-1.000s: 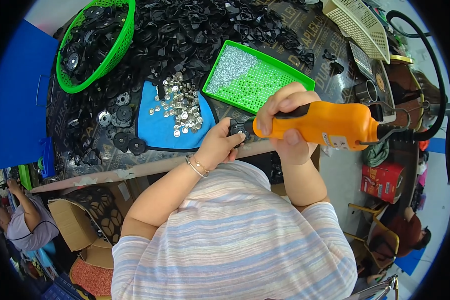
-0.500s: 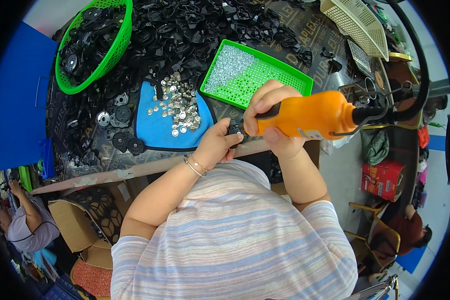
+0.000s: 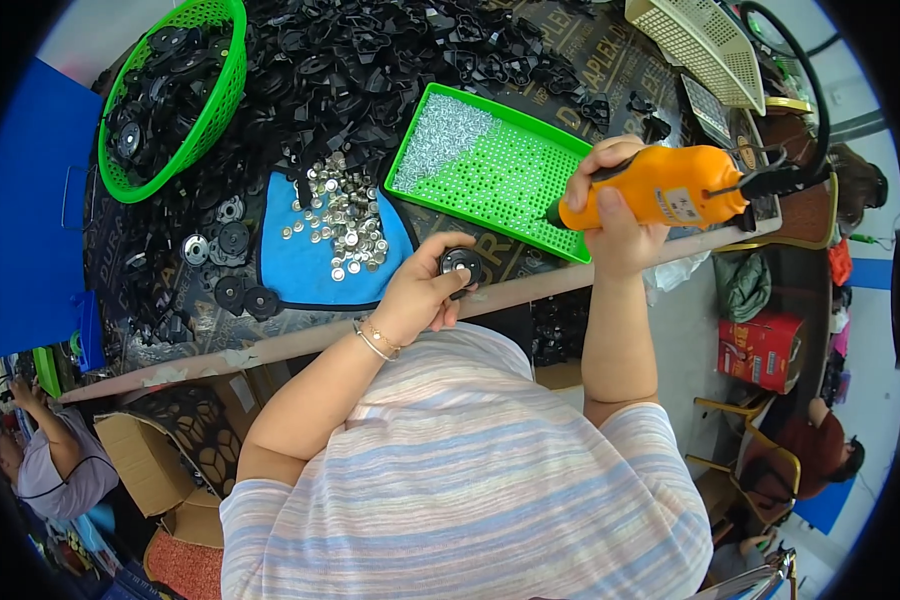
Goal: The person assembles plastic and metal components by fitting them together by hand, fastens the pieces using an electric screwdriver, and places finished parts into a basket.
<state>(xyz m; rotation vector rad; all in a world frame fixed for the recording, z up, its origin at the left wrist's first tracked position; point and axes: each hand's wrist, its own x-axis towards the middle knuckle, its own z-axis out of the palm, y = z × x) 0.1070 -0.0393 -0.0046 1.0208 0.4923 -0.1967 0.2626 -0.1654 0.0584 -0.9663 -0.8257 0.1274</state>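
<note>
My left hand (image 3: pixel 415 295) pinches a small round black plastic part (image 3: pixel 461 262) near the table's front edge, with the thumb lying over its face. To the right, my right hand (image 3: pixel 625 232) is wrapped round an orange electric screwdriver (image 3: pixel 665 190), whose black cable leads up and away. The tool's dark tip points left, over the right end of a green perforated tray (image 3: pixel 520 180). Small silver screws (image 3: pixel 442 140) are heaped at the tray's left end. Beside my left hand lies a blue cloth (image 3: pixel 295 270) bearing many small round metal pieces (image 3: pixel 355 235).
Black plastic parts (image 3: pixel 340 70) cover the back of the table. A green basket (image 3: pixel 232 90) full of them leans at the far left; a cream basket (image 3: pixel 705 45) stands far right. Round black discs (image 3: pixel 232 240) lie left of the cloth. Other people sit at both sides.
My right hand has drawn the screwdriver up and right, away from the black part. The left hand has moved slightly left, and the part's round face now shows.
</note>
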